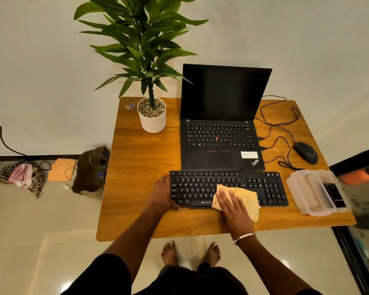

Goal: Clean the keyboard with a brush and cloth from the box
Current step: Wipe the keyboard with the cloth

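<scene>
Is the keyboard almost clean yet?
Part way, it seems. The cloth is out of the box. The right hand presses it flat on the middle of the keyboard; the left hand grips the keyboard's left end. The number keys on the right are still uncovered. I cannot tell whether brushing happened.

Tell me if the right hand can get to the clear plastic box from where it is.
Probably yes. The right hand presses the cloth flat on the keyboard; the clear plastic box sits open just beyond the keyboard's right end, nothing between.
</scene>
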